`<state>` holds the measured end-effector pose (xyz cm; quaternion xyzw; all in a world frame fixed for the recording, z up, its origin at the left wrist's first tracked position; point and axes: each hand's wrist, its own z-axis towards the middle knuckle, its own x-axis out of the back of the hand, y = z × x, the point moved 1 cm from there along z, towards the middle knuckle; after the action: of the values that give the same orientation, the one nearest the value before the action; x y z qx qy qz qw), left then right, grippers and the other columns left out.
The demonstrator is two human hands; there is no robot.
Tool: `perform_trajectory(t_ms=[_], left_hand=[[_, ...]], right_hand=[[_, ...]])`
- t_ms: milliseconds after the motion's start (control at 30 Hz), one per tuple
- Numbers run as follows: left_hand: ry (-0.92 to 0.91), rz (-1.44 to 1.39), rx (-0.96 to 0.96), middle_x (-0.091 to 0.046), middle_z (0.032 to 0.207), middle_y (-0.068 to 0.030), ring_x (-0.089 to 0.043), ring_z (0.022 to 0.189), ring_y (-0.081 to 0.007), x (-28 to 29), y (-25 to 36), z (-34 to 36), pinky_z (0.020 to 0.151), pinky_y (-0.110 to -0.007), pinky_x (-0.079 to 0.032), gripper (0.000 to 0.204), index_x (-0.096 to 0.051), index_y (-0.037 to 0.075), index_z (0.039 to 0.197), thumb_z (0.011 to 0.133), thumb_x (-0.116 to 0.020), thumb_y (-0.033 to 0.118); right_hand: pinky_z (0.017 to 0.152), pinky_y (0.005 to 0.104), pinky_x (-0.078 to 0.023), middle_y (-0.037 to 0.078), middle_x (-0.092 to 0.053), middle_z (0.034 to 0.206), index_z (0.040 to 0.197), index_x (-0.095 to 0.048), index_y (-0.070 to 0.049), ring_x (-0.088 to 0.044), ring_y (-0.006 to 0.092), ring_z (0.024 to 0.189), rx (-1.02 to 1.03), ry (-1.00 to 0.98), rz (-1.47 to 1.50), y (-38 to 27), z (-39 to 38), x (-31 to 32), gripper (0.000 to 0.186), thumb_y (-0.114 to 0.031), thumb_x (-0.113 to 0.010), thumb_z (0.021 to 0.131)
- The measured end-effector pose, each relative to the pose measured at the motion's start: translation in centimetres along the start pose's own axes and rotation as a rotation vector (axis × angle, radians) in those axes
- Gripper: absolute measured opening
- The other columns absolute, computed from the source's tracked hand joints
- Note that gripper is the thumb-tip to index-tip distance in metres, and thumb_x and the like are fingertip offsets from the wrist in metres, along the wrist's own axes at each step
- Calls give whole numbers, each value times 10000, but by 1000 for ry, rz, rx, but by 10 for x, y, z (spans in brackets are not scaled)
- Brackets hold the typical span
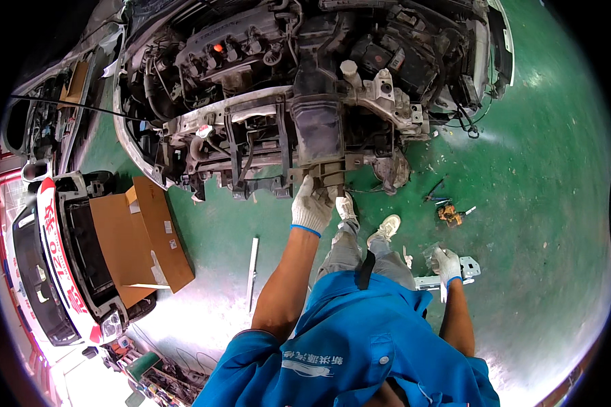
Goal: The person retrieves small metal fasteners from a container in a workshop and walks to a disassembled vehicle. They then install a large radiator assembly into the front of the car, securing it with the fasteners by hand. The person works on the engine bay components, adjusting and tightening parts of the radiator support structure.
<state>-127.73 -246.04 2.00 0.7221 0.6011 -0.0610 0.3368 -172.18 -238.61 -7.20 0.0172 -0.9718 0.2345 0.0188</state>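
My left hand point(312, 205), in a white knit glove with a blue cuff, grips the front end of a black plastic air intake duct point(319, 132). The thumb lies on top, and the other fingers are partly hidden beneath the duct. The duct lies over the front crossmember point(258, 98) of a car with its nose stripped. Down at my right side, my gloved right hand point(446, 263) is closed, with a translucent scrap showing by its fingers. What it holds is unclear. Behind that hand is a pale metal bracket point(469, 266), partly hidden.
A power tool point(448, 215) with yellow parts lies on the green floor to the right. On the left are an open cardboard box point(146, 237), a white vehicle point(64, 264) and a thin pale strip point(252, 271). The engine point(231, 51) is exposed ahead.
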Motion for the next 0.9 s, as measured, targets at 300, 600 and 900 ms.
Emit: perform_trajectory(t_ms=[300, 600, 900], left_hand=[[-95, 52, 84, -646, 1131, -110, -642, 996, -276, 3, 5, 7, 815, -401, -574, 378, -532, 91, 1250, 983, -637, 337], [-30, 934, 98, -700, 1033, -95, -684, 896, -223, 5, 43, -29, 812, -403, -567, 274, -634, 69, 1149, 954, -667, 260], [24, 1449, -878, -623, 1313, -227, -633, 1179, -271, -106, 87, 14, 1009, -361, -497, 623, -450, -34, 1447, 922, -700, 188]], right_hand=[[433, 267, -337, 20, -563, 670, 859, -623, -48, -466, 100, 490, -26, 61, -105, 17, 2, -9, 190, -227, -668, 900], [725, 302, -531, 95, -728, 910, 1113, -689, 32, -663, 139, 787, 268, -93, -334, -98, -18, -125, 392, -222, -760, 823], [838, 294, -514, 112, -705, 1012, 1292, -583, 13, -642, 171, 892, 554, -369, -371, -150, 25, -271, 622, -241, -816, 775]])
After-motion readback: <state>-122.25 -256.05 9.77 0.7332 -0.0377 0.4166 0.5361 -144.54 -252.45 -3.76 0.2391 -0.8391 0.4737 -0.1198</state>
